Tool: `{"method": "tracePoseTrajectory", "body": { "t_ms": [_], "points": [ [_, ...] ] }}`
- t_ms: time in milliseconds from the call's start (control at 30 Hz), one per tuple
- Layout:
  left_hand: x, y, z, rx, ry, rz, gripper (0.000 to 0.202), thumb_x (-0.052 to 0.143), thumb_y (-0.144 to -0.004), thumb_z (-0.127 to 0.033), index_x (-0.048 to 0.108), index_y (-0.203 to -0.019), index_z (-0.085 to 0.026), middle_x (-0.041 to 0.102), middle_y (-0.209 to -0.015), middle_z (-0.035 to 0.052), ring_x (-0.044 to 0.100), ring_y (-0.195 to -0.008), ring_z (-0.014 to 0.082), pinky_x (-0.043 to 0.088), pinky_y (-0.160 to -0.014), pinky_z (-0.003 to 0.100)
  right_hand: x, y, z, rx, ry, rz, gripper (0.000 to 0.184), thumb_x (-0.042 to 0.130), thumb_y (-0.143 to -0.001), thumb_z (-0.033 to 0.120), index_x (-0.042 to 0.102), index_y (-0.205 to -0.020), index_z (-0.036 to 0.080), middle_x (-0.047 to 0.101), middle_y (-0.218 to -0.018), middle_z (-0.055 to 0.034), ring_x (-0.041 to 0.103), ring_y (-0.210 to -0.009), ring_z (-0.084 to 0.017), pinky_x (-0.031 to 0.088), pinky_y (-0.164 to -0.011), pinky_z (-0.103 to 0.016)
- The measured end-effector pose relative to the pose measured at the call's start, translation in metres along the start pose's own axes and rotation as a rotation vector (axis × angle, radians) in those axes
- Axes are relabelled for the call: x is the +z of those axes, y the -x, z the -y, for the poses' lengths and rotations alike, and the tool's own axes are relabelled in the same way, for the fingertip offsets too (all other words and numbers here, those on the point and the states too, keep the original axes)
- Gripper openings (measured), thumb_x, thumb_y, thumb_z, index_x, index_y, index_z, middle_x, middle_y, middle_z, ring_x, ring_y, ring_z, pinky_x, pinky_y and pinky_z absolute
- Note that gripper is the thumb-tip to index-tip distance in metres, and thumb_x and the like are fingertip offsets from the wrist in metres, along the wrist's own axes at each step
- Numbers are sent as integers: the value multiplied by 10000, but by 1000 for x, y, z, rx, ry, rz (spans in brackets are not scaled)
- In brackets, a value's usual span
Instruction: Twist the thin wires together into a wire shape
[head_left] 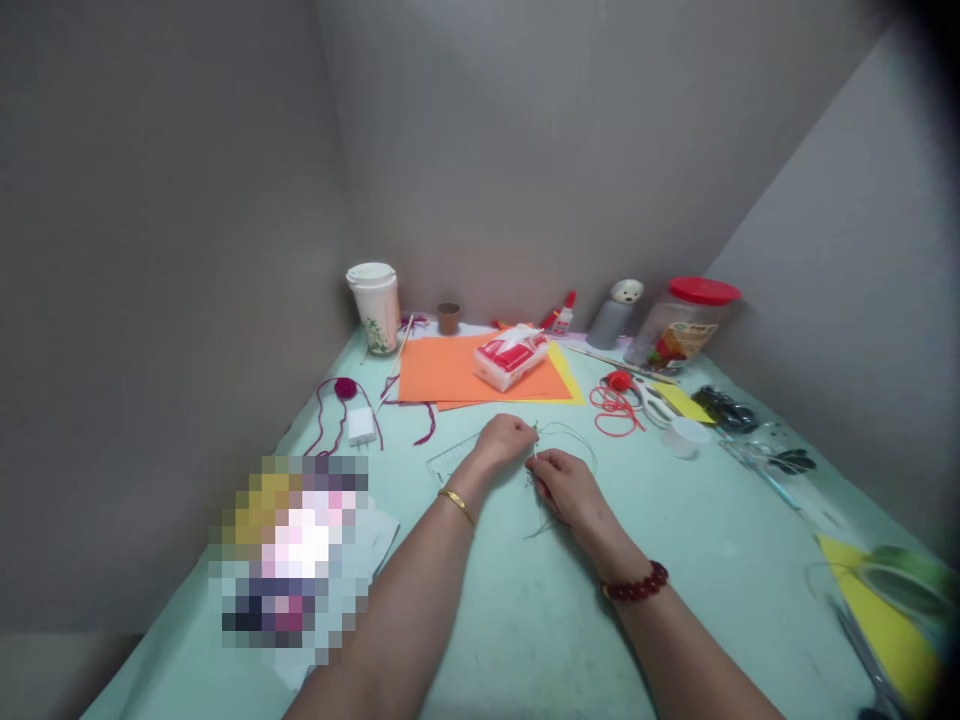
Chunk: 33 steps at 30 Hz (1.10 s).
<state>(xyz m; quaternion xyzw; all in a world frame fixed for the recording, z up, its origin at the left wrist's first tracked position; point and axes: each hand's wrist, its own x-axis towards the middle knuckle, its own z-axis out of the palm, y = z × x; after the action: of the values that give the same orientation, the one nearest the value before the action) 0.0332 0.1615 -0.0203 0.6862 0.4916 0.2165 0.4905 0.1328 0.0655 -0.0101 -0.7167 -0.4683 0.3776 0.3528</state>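
Observation:
My left hand point(508, 440) and my right hand point(568, 488) meet over the middle of the table, fingertips pinched close together. Between them runs a thin dark green wire-like strand point(589, 442), which loops out to the right and trails loose ends below my right hand. A tiny white piece point(535, 450) shows at the fingertips; its kind is too small to tell. Partly behind my left hand, a clear flat sheet or case point(442, 465) lies on the table.
Behind my hands, a tissue pack point(511, 357) rests on orange paper point(431, 370). A white cup point(375, 308) stands back left, a red-lidded jar point(681, 328) back right. Scissors point(654, 402) and red cord point(616, 412) lie right; green tape point(907, 580) sits near the right edge.

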Motion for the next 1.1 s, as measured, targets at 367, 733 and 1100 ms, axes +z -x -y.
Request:
{"method": "tracePoseTrajectory", "body": {
  "t_ms": [367,733,1100],
  "points": [
    [6,-1,-8,-108,-101,-106,176,545,-697,-247,692,-761,-175,687,-768,35,586,-704,135,424,-634,225,-1,-1,7,-110,255,-8,190,405,-801,174,550,-679,175,521,-602,3,469,-628,-152,277,-574,-235],
    [10,2,-12,-115,-120,-144,172,524,-726,-223,688,-755,-181,694,-816,47,592,-738,155,423,-644,241,1,-2,9,-174,387,31,195,405,-829,126,477,-654,171,520,-612,-1,460,-625,-147,241,-568,-238],
    [8,-2,3,-18,-57,-65,178,581,-727,-303,664,-741,-146,614,-660,-4,491,-595,102,364,-577,226,-24,24,14,-225,567,-14,253,439,-924,256,610,-752,183,616,-774,-22,523,-708,-163,309,-636,-255]
  ]
}}
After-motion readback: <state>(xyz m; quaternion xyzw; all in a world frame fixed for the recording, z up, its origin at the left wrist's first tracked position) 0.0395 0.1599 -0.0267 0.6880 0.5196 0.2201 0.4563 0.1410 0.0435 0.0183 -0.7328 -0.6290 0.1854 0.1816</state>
